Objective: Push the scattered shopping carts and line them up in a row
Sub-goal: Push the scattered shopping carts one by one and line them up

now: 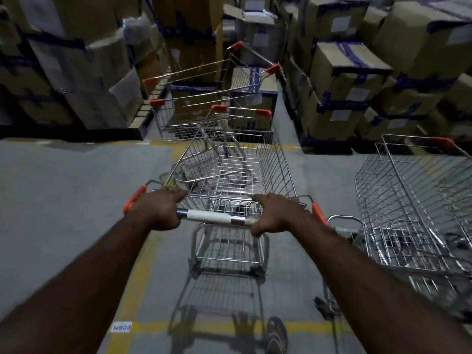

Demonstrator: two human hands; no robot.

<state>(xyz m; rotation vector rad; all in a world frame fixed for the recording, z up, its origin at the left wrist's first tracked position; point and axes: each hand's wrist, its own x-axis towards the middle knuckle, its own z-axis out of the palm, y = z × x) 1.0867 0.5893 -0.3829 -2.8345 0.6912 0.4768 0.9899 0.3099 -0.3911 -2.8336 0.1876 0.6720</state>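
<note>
Carts stand in three places on the grey floor (63,200): one in the centre of the frame, one beyond it in the upper centre, and one at the right edge. The centre cart (229,162) is held by both hands at its handle (212,215), a metal bar with a white sleeve and orange ends. The left hand (158,210) takes the left part of the bar, its grip wrapped round it with the fingers curled over the top. The right hand (278,215) takes the right part, its grip likewise closed round the bar, thumb under and fingers over. Both arms reach forward, nearly straight. The cart's front rim, with orange corner caps, overlaps the far cart (176,121) in the picture; whether the two touch cannot be told. The far cart stands at an angle in the aisle between stacks of taped boxes, one stack in the upper left (76,60) and one in the upper right (357,72). The right cart (408,200) stands near the centre cart's right side, apart from it and blurred. Yellow lines (138,264) cross the floor under the centre cart, with a white label (122,327) on one of them at lower left. A sandalled foot (277,333) shows at the bottom edge.
</note>
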